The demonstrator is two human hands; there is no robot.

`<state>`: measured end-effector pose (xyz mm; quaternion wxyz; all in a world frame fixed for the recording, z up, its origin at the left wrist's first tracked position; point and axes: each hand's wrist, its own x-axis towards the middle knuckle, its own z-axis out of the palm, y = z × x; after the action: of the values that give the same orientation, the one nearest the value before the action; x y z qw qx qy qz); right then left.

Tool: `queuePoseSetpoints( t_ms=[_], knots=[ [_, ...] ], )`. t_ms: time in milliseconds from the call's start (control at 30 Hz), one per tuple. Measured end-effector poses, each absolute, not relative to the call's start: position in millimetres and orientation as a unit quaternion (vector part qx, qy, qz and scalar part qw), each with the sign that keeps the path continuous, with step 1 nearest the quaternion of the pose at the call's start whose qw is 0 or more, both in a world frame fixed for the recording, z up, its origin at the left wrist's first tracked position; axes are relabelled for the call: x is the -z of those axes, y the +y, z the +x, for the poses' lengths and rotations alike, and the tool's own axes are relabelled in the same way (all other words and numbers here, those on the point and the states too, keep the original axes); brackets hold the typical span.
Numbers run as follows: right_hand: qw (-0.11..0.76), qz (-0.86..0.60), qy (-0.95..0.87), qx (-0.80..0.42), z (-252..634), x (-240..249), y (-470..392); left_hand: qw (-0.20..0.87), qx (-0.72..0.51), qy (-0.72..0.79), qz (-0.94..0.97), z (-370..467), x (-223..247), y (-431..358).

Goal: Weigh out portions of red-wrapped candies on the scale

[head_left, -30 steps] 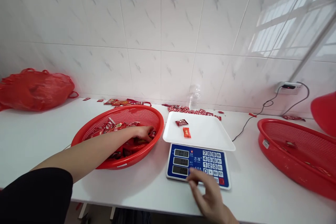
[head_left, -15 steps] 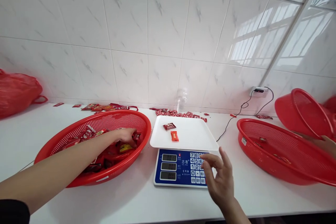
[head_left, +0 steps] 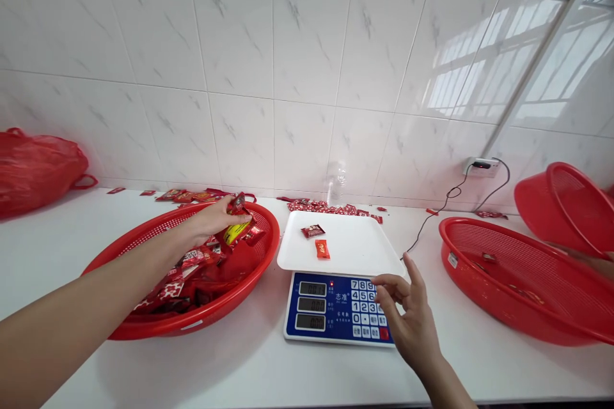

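Observation:
My left hand (head_left: pixel 214 218) is closed on a few wrapped snacks (head_left: pixel 236 230), red with a yellow patch, lifted just above the heap in a red plastic basket (head_left: pixel 192 326). Below it, more red packets (head_left: pixel 196 260) fill the basket. A digital scale (head_left: pixel 339 307) stands to the right, with a white tray (head_left: pixel 359 246) on top. Two small packets lie on that tray: a dark red one (head_left: pixel 313 231) and a bright red one (head_left: pixel 322 249). My right hand (head_left: pixel 410 316) hovers over the right side of the keypad, empty, fingers apart and bent.
Another red basket (head_left: pixel 480 259) with a few packets stands at right; a person's hand (head_left: pixel 580 259) is by a tilted red basket (head_left: pixel 542 204). A red bag (head_left: pixel 38 169) sits at far left. Packets and a clear bottle (head_left: pixel 336 185) line the wall; a power cord (head_left: pixel 432 216) runs behind.
My left hand has risen out of the heap with wrapped snacks in its fingers. My right hand stays near the keypad. The view has shifted slightly.

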<state>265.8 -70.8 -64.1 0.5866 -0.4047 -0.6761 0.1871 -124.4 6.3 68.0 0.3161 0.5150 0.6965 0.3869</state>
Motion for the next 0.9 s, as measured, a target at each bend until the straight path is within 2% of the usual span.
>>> queuePoseSetpoints(
  t_ms=[167,300,400,667,700,800,900],
  knots=[
    [0.468,-0.357,-0.756,-0.287,289,17,-66,0.389,-0.490,0.624,0.468,-115,-64,-14],
    [0.332,-0.278,-0.814,-0.387,318,-40,-63,0.413,-0.499,0.598,0.473,-120,-53,-19],
    [0.297,-0.279,-0.794,-0.452,334,-73,-56,0.408,-0.493,0.599,0.481,-124,-48,-17],
    [0.325,-0.316,-0.733,-0.507,353,-120,13,0.363,-0.482,0.616,0.506,-128,-45,-7],
    [0.356,-0.319,-0.718,-0.506,356,-122,28,0.360,-0.481,0.618,0.507,-129,-44,-6],
    [0.536,-0.401,-0.604,-0.433,365,-121,74,0.354,-0.476,0.625,0.508,-133,-41,-4],
    [0.615,-0.469,-0.494,-0.398,373,-114,105,0.353,-0.470,0.631,0.506,-135,-41,-3]
  ],
)
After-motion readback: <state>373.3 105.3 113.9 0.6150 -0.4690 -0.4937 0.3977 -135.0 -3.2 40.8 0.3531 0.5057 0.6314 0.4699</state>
